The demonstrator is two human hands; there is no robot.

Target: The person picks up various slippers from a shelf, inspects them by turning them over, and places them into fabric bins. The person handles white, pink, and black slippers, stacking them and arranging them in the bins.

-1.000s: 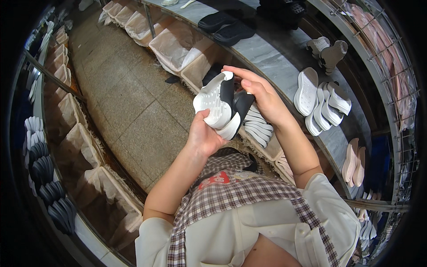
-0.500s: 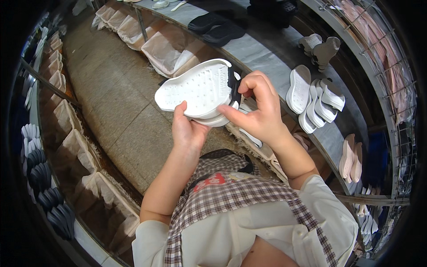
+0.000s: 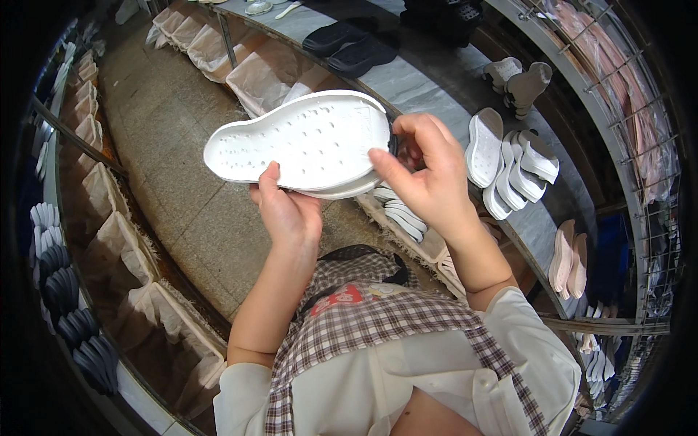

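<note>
A white shoe sole (image 3: 298, 145) with small pits over its upper face lies across my hands, its narrower end to the left. Beneath its near edge shows the rim of a second white sole (image 3: 345, 191). My left hand (image 3: 289, 212) grips the near edge, thumb on top and fingers underneath. At the wider right end, my right hand (image 3: 434, 174) is closed with the thumb against the edge and the fingers curled behind. A bit of black material (image 3: 393, 144) peeks out there; its shape is mostly hidden.
On the grey shelf (image 3: 429, 87) to the right stand white soles (image 3: 518, 174), black soles (image 3: 352, 47) and beige soles (image 3: 565, 261). Below it, a lined bin holds white soles (image 3: 404, 218). Cloth-lined bins (image 3: 109, 192) and dark soles (image 3: 94, 352) line the left. A wire rack (image 3: 654, 138) rises at far right.
The upper sole has shifted left and now shows its full length. The black material at its right end is mostly covered now. My left hand has moved slightly left.
</note>
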